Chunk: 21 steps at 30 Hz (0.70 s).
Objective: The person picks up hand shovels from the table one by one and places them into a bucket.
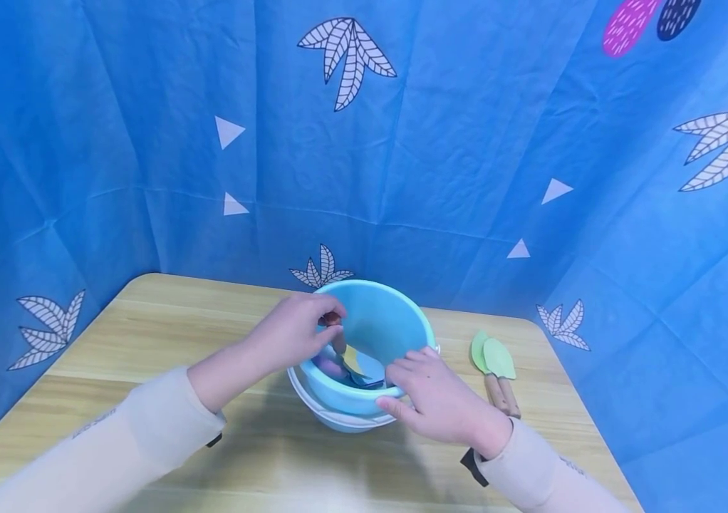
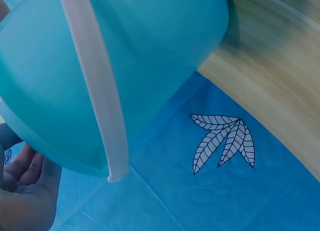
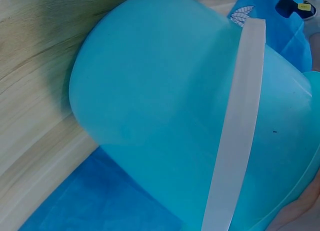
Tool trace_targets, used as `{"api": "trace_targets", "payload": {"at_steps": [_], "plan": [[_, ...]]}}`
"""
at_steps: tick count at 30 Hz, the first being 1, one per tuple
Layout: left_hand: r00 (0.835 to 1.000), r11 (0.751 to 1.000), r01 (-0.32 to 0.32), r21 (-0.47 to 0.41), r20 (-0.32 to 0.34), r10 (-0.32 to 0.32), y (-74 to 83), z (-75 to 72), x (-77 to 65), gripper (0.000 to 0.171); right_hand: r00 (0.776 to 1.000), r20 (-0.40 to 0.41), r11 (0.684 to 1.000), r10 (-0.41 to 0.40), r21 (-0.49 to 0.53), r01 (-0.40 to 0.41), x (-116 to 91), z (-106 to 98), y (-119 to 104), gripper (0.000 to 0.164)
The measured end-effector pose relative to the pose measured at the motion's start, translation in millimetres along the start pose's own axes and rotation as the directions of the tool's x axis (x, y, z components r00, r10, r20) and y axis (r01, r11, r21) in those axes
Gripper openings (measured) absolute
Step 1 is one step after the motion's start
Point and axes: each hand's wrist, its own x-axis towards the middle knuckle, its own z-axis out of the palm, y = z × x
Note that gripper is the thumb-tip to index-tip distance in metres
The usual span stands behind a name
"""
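Sleeve point(image 1: 159, 420), illegible lettering point(image 1: 96, 422) — bucket point(image 1: 390, 320) beyond

Your bucket point(image 1: 386, 324): light turquoise, white bail point(image 2: 95, 81) | tool point(image 1: 340, 344) inside: brown handle | your sleeves point(image 1: 139, 424): pale beige, dark lettering point(image 1: 93, 423) | 2 trowels point(image 1: 499, 360) at your right: light green blades, brown grips point(image 1: 507, 397) | your table point(image 1: 210, 313): yellowish-tan wood grain | far cloth point(image 1: 313, 164) facing you: bright blue, white dark-veined leaves point(image 1: 350, 82), white triangles point(image 1: 227, 132), 1 magenta and 1 dark drop point(image 1: 678, 17), white-dashed
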Motion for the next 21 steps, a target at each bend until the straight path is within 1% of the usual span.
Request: {"api": "trace_targets", "payload": {"at_steps": [6, 14, 21], "plan": [[0.999, 1.0, 0.01, 0.0, 0.036, -0.01, -0.6, 5.1, -2.1, 0.017, 1.0, 0.001, 1.0, 0.0, 0.006, 0.0, 0, 0, -2, 0.029], [0.998, 1.0, -0.007, -0.009, 0.061, 0.008, -1.7, 10.4, -4.4, 0.02, 1.0, -0.007, 1.0, -0.003, 0.0, 0.003, 0, 0, -1, 0.028], [0.995, 0.999, -0.038, -0.001, 0.095, 0.038, -1.9, 14.1, -6.2, 0.016, 1.0, -0.009, 1.0, 0.0, 0.004, 0.0, 0, 1, 0, 0.029]]}}
